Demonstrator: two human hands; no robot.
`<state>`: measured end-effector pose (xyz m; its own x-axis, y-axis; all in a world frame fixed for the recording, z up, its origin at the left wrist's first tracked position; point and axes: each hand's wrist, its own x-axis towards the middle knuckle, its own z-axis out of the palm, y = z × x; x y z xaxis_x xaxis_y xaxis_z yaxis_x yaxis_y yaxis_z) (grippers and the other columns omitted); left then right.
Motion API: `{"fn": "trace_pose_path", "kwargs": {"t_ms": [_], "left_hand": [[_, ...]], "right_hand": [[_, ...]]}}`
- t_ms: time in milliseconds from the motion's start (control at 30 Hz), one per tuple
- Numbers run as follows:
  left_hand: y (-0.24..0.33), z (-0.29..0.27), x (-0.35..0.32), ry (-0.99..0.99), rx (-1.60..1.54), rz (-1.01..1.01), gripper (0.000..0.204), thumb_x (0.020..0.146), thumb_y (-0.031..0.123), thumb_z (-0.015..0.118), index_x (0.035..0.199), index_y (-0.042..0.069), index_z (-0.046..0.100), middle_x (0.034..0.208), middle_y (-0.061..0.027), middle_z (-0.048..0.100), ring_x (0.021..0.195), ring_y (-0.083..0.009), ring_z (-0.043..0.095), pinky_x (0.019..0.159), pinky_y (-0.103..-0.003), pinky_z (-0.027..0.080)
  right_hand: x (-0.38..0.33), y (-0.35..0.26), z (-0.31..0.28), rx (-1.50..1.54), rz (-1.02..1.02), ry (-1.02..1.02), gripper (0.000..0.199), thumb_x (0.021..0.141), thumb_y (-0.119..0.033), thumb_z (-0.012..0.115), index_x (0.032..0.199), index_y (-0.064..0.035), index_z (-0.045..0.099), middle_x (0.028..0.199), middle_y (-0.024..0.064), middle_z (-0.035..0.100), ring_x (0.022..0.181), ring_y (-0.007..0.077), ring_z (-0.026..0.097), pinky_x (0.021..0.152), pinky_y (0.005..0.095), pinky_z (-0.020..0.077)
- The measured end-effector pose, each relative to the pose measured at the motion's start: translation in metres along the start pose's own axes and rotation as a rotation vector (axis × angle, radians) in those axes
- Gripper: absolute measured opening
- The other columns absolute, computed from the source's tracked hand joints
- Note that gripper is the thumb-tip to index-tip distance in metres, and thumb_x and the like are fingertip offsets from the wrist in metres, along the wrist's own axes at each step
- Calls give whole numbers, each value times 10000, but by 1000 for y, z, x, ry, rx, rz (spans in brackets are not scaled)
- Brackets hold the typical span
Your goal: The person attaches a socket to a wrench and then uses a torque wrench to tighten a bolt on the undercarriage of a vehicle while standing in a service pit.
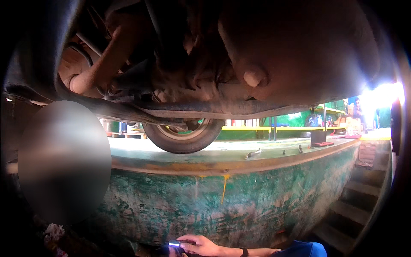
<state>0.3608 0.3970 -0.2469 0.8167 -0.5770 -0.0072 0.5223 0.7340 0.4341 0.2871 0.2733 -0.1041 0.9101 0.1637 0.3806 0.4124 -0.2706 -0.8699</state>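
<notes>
1. At the near edge, the right hand (200, 246) holds a small light (174, 244) between thumb and fingers.
2. The left hand's grip: cannot tell.
3. Beyond, a green wall (265, 201); farther, a wheel (184, 147).
4. Far right, steps (354, 210).

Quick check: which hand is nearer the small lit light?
Right. The right hand is at the right end of the small lit light, apparently gripping it; the left hand cannot be clearly made out, so its place is uncertain.
</notes>
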Motion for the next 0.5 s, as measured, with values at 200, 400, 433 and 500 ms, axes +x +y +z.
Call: {"fn": "trace_pose_path", "kwargs": {"t_ms": [200,400,433,500], "left_hand": [[7,7,-5,-48,-22,33,409,1009,499,551,1235,166,619,1030,1,640,904,-114,597,760,-268,522],[16,20,-5,-163,-50,73,430,1016,515,525,1260,172,614,1050,2,647,913,-117,609,777,-268,522],[18,20,-2,-224,-3,64,479,1017,568,475,1234,166,621,1047,21,665,835,-115,627,664,-253,507],[27,17,4,-388,84,102,478,1015,581,465,1184,166,631,930,21,658,715,-118,602,575,-251,466]], "right_hand": [[2,-19,9,184,13,53,345,967,-262,666,1230,-40,640,952,27,690,817,111,612,728,284,508],[0,-59,12,-41,61,58,370,964,-299,663,1240,-57,625,962,78,703,851,136,655,765,313,540],[7,-35,13,-70,-63,137,323,945,-273,691,1181,-60,634,921,80,708,797,142,660,725,321,549],[17,-13,12,-124,-119,122,348,985,-314,635,1227,-65,613,951,105,704,869,188,676,761,345,550]]}}
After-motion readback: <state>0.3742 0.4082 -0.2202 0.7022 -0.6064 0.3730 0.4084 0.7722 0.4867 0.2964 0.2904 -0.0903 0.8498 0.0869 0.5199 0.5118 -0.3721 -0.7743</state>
